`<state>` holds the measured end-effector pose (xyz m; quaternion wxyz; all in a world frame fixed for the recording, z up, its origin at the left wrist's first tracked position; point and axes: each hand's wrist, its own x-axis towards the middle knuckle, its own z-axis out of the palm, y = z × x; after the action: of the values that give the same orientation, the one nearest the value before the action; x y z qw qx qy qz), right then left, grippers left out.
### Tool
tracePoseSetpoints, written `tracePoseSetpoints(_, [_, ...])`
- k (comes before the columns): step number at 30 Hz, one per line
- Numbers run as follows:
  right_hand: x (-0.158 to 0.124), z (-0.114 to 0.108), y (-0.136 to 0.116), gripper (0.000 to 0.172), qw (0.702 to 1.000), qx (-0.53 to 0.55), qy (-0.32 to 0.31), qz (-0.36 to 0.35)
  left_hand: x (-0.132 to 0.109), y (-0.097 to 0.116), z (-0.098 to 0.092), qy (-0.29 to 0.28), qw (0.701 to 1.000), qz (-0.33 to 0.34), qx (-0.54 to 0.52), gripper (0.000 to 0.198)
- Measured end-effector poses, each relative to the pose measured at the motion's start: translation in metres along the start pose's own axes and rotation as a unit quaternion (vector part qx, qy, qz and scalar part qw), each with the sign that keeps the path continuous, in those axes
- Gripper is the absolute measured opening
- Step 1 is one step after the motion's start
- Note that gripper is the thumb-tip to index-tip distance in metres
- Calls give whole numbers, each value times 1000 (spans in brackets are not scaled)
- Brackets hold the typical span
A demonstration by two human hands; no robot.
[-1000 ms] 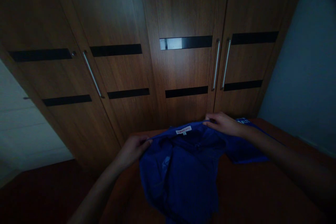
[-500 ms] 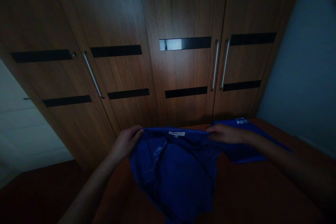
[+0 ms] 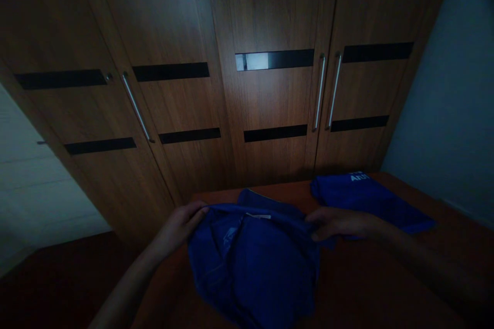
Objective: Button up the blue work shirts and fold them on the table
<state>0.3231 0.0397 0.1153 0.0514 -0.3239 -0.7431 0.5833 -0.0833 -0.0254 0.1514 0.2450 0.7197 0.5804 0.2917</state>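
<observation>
A blue shirt (image 3: 254,262) with a small white neck label lies spread on the brown wooden table (image 3: 386,288) in front of me. My left hand (image 3: 181,223) grips its left shoulder edge. My right hand (image 3: 337,222) grips its right shoulder edge. The shirt's top edge rests low on the table between my hands, and the collar sticks up behind it. The room is dim.
A second blue garment (image 3: 366,198) with white lettering lies folded at the table's far right. A tall wooden wardrobe (image 3: 247,97) with metal handles stands right behind the table. A pale wall (image 3: 451,128) is on the right, and dark floor lies to the left.
Both my hands have come down and toward me with the shirt, lowering its held-up top edge onto the table. The white label now lies flatter.
</observation>
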Motion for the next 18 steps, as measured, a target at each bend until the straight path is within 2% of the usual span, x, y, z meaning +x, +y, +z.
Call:
tracePoseSetpoints(2, [-2,3,-5,26,993,-93,40,-67,-6,-4,3,-20,1000,-3,-6,34])
tracePoseSetpoints(4, [-5,3,-16,25,969,-181,90,-139,-12,-6,4,-28,1000,-9,-10,33])
tracePoseSetpoints(6, [-10,-1,-31,24,958,-218,113,-152,-16,-3,2,-34,999,-22,-14,33])
tracePoseSetpoints(9, [-20,-14,-51,26,963,-202,131,-122,-20,4,-5,-31,998,-44,-15,34])
tracePoseSetpoints(12, [-23,-29,-60,27,975,-121,132,-128,-20,9,-10,-22,998,-56,-9,35])
tracePoseSetpoints(15, [-17,-39,-50,32,987,-15,114,-116,-19,5,-10,-26,998,-54,-18,35])
tracePoseSetpoints(18, [-5,-37,-31,35,981,-34,171,-91,-18,-5,-5,-42,998,-48,-27,34])
